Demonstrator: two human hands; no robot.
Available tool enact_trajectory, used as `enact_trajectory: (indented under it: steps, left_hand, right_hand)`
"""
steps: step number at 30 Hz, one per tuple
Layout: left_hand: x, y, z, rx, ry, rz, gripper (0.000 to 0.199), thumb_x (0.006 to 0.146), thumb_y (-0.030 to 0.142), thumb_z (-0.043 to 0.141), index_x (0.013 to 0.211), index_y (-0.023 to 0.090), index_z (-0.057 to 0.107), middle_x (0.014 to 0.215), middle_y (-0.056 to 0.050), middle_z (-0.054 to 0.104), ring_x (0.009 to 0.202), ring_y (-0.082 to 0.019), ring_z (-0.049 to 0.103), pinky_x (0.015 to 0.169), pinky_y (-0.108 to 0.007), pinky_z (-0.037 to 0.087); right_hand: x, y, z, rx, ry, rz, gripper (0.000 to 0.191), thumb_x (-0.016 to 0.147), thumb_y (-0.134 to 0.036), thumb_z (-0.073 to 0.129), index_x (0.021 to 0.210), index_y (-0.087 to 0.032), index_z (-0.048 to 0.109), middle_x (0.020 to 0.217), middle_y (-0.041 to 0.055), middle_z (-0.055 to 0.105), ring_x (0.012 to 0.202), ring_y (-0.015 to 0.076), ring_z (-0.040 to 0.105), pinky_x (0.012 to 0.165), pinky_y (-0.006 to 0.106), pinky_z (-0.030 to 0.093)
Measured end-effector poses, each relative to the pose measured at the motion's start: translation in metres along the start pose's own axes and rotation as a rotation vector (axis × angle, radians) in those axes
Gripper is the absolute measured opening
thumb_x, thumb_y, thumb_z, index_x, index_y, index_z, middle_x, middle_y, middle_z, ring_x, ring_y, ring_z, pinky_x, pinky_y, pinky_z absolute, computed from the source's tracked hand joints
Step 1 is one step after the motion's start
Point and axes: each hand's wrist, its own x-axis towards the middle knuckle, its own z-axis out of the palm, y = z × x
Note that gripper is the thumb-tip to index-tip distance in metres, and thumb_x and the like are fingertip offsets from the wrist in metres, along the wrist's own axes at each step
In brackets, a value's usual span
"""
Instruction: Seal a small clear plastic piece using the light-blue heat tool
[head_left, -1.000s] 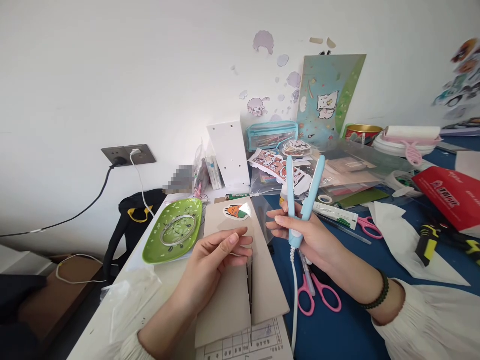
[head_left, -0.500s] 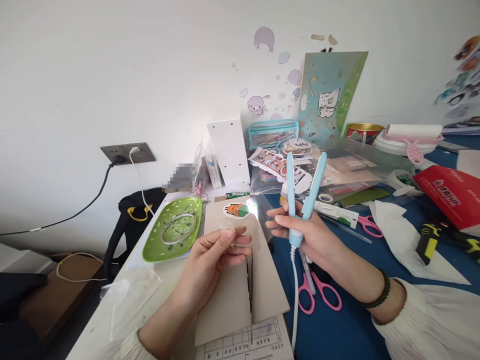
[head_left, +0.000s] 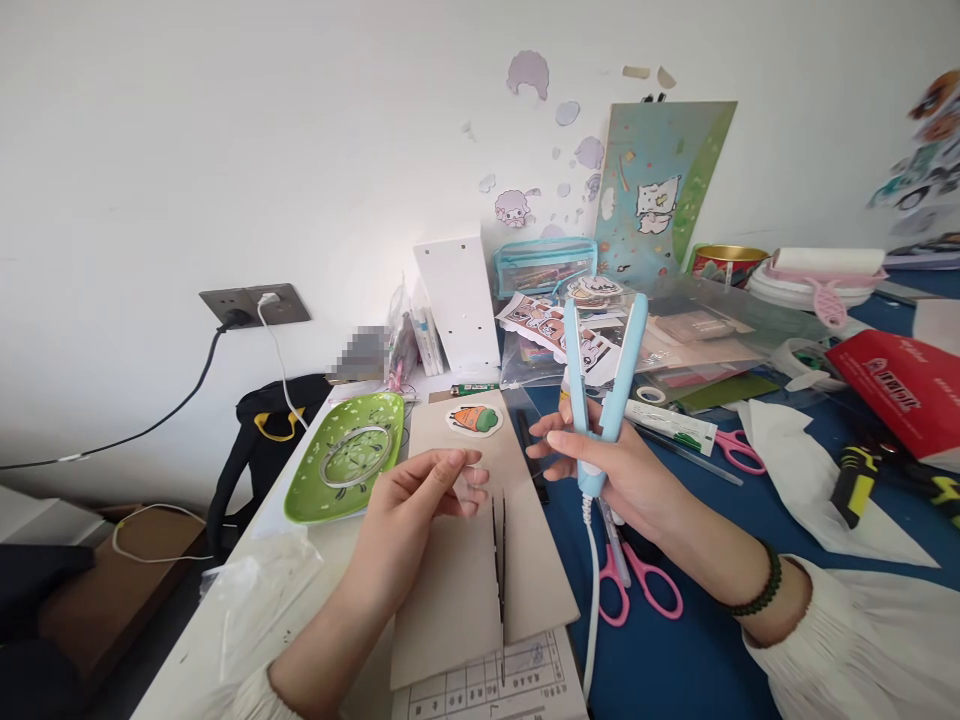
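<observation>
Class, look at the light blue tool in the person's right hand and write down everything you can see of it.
The sealing iron is a small light blue tool, plastic by its look, with two long slim arms that meet at a white hinge end. The arms point up and stand apart in a narrow V. The right hand grips its lower part, fingers wrapped across it. A white coiled cord hangs from its base over the blue table.

Lt-blue iron (head_left: 604, 385), green dish (head_left: 346, 457)
</observation>
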Motion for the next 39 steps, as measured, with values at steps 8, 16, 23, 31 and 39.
enact_trajectory:
  steps: [8,16,23,31,39]
  left_hand:
    - [0.000,0.006,-0.003,0.080,-0.045,0.006,0.022,0.078,0.040,0.069,0.075,0.019,0.074,0.064,0.000,0.069,0.056,-0.010,0.060,0.053,-0.018,0.046]
    - [0.000,0.009,0.001,0.155,-0.024,0.018,0.024,0.078,0.041,0.068,0.077,0.017,0.073,0.061,0.000,0.068,0.052,-0.009,0.057,0.052,-0.018,0.046]
    - [0.000,0.004,-0.003,0.220,-0.018,0.087,0.031,0.080,0.042,0.066,0.100,0.018,0.064,0.071,-0.002,0.067,0.054,-0.012,0.058,0.051,-0.023,0.049]
    - [-0.002,0.007,-0.008,0.789,0.041,0.727,0.087,0.062,0.035,0.082,0.136,0.032,0.036,0.138,-0.008,0.042,0.127,-0.028,0.040,0.097,-0.043,0.046]
    - [-0.002,0.004,-0.009,0.870,-0.032,0.777,0.084,0.069,0.024,0.076,0.139,0.030,0.030,0.130,-0.008,0.047,0.121,-0.026,0.045,0.093,-0.042,0.048]
  right_hand:
    - [0.002,0.000,-0.002,-0.089,0.025,0.036,0.029,0.068,-0.032,0.079,0.081,-0.021,0.056,0.087,0.0048,0.074,0.078,0.0207,0.071,0.063,0.028,0.056]
    - [0.002,0.002,0.000,-0.136,0.085,0.067,0.038,0.061,-0.025,0.082,0.084,-0.020,0.053,0.070,-0.0016,0.070,0.069,0.0190,0.071,0.056,0.025,0.056]
    - [-0.001,0.000,0.003,-0.146,0.106,0.067,0.037,0.061,-0.023,0.082,0.083,-0.020,0.052,0.068,-0.0033,0.068,0.068,0.0180,0.071,0.056,0.025,0.056]
    - [0.000,-0.001,0.004,-0.168,0.141,0.062,0.035,0.062,-0.022,0.081,0.082,-0.019,0.052,0.066,-0.0038,0.066,0.069,0.0181,0.071,0.055,0.024,0.056]
    - [0.001,-0.002,0.005,-0.198,0.141,0.058,0.034,0.062,-0.025,0.081,0.079,-0.019,0.052,0.066,-0.0035,0.066,0.070,0.0195,0.070,0.056,0.027,0.055]
